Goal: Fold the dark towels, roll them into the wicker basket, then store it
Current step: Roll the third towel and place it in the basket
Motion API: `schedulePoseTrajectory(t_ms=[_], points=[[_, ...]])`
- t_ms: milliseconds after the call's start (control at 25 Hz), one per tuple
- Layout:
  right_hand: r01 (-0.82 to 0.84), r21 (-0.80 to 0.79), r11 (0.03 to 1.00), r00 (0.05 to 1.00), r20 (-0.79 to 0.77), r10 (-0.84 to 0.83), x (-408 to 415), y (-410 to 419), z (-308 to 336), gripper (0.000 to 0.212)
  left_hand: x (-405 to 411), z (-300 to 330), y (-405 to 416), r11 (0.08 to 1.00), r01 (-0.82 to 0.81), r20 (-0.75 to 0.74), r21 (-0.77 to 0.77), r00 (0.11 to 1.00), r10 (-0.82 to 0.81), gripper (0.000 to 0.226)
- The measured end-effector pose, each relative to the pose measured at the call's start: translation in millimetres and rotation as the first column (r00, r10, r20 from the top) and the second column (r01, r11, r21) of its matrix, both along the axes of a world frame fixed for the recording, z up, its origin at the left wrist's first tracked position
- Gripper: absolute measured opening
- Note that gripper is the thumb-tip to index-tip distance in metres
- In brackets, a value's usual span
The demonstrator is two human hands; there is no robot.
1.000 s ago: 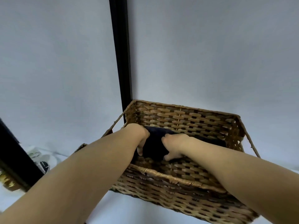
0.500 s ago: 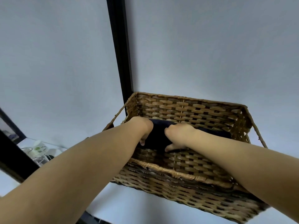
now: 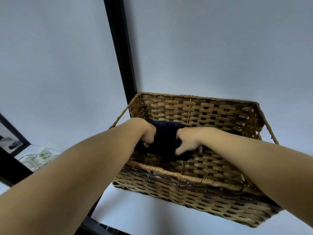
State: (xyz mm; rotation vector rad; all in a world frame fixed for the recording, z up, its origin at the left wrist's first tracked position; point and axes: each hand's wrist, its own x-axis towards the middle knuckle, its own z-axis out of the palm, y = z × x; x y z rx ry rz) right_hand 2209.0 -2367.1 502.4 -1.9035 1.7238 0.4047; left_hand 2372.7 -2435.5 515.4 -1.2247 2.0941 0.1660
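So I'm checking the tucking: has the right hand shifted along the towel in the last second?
No real shift. The right hand stays gripping the dark towel at the same spot, left of the wicker basket's middle.

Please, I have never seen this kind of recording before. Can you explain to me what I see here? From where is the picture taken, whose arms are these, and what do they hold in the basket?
There is no machine here. A person wears a wide-angle camera on the head, looking forward and down, so the two bare arms entering from below are that person's own. That lens also bends the straight lines.

The brown woven thing is a wicker basket with thin loop handles at its ends. It stands on a pale surface beside a black post.

Inside it lies a dark towel. The left hand and the right hand both have their fingers curled onto it, so each has a grip on the cloth. More dark cloth shows behind the right arm.

At lower left are some blurred small objects, too unclear to name.
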Motion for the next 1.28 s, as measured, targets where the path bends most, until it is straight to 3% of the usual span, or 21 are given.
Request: schedulePoseTrajectory(t_ms=[120, 280, 480, 560, 720, 840, 920, 1120, 1200, 1280], points=[[-0.201, -0.111, 0.973, 0.958, -0.231, 0.172, 5.3, 0.8, 0.4, 0.048, -6.2, -4.1, 5.6, 0.999, -0.009, 0.023, 0.042, 1.000, 0.008, 0.067], [-0.306, -0.172, 0.936, 0.894, -0.389, 0.221, 10.3, -0.7, -5.2, 0.046, -3.6, -15.1, 9.1, 0.999, -0.026, 0.018, 0.024, 1.000, 0.026, 0.076], [-0.336, -0.205, 0.919, 0.856, -0.473, 0.208, 10.7, 1.2, -9.4, 0.047, 0.6, -5.1, 11.7, 0.975, 0.102, 0.045, -0.200, 0.995, -0.094, 0.089], [-0.277, -0.180, 0.944, 0.872, -0.460, 0.168, 8.7, 2.2, -12.5, 0.053, -1.2, -0.2, 11.3, 0.950, 0.129, 0.063, -0.285, 0.991, -0.116, 0.095], [-0.245, -0.152, 0.958, 0.891, -0.425, 0.160, 5.3, 2.4, -11.0, 0.075, 3.6, 3.6, 10.6, 0.988, 0.039, -0.042, -0.150, 0.998, -0.046, 0.079], [-0.296, -0.251, 0.921, 0.935, -0.274, 0.226, -5.2, -2.0, -0.8, 0.062, 7.8, 11.6, 11.8, 0.987, 0.057, -0.217, -0.149, 0.972, -0.089, 0.053], [-0.243, -0.246, 0.938, 0.967, -0.143, 0.212, -9.0, -3.4, -4.1, 0.048, 5.5, 12.7, 16.3, 0.979, 0.126, -0.202, -0.161, 0.967, -0.157, 0.050], [-0.226, -0.193, 0.955, 0.966, -0.172, 0.193, -6.7, -0.1, -3.2, 0.048, 2.5, 13.7, 20.6, 0.978, 0.150, -0.119, -0.144, 0.979, -0.168, 0.052], [-0.202, -0.237, 0.950, 0.971, -0.179, 0.162, -11.2, 4.6, 14.1, 0.051, 4.7, 25.7, 22.5, 0.967, 0.136, -0.167, -0.216, 0.970, -0.174, 0.058], [-0.192, -0.371, 0.909, 0.972, -0.198, 0.124, -22.6, 10.9, 34.4, 0.052, 5.5, 42.6, 26.4, 0.911, 0.106, -0.319, -0.399, 0.915, -0.246, 0.064]])
